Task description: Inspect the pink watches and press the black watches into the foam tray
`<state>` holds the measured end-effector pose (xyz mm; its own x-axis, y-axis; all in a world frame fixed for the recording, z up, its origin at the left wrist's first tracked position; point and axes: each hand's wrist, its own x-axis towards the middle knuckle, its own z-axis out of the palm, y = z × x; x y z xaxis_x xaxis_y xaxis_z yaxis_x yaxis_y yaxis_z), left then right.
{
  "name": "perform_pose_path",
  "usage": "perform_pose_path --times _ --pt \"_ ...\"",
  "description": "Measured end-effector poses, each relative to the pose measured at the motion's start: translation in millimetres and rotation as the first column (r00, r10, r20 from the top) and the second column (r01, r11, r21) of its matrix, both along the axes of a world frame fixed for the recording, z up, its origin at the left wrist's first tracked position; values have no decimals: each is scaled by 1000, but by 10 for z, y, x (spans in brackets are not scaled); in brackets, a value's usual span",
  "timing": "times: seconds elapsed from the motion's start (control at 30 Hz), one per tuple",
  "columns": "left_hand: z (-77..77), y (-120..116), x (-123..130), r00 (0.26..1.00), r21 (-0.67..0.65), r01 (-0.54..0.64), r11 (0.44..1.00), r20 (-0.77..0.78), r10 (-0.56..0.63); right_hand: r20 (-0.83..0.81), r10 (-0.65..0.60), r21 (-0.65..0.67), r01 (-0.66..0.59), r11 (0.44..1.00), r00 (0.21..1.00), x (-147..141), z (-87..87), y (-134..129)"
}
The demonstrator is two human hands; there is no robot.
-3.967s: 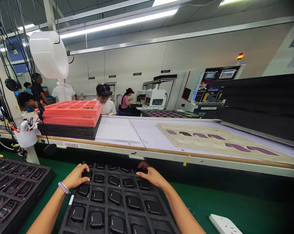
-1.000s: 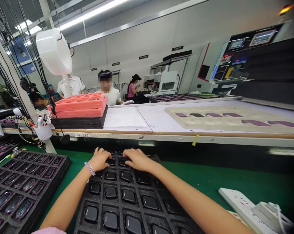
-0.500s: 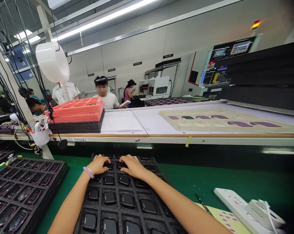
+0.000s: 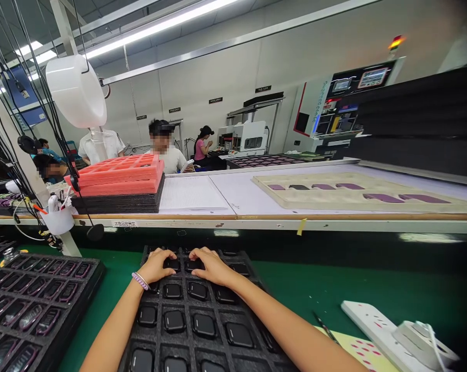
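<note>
A black foam tray (image 4: 214, 306) with rows of square compartments lies in front of me, and most visible compartments hold a dark square piece. My left hand (image 4: 158, 264) rests at the far rows, its thumb and fingers curved apart around one dark piece (image 4: 172, 264). Beside it, my right hand (image 4: 210, 264) is over the neighbouring column, thumb and fingers spread around another dark piece (image 4: 195, 265). Both pieces sit in their compartments. Some fingertips are hidden behind the hands.
Another black tray (image 4: 68, 310) of purple-rimmed pieces is at the left. A white power strip (image 4: 369, 315) and yellow sheet (image 4: 353, 343) lie at the right. Above the far edge, a shelf (image 4: 195, 219) bears red trays (image 4: 117, 178) and a beige tray (image 4: 307, 199). People sit beyond.
The camera view has shifted slightly, moving the side tray and shelf items a little to the left. Both hands stay at the same far compartments.
</note>
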<state>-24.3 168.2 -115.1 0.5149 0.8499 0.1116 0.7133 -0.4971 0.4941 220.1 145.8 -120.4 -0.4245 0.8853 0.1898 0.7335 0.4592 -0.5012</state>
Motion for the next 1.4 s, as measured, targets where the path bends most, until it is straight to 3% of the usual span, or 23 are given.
perform_pose_path --times 0.53,1.4 --pt "-32 36 -54 995 -74 47 996 91 -40 -6 69 3 -69 998 998 26 16 -1" --pt "-29 69 -61 989 -50 119 992 91 -114 -22 110 11 -110 994 994 54 -62 84"
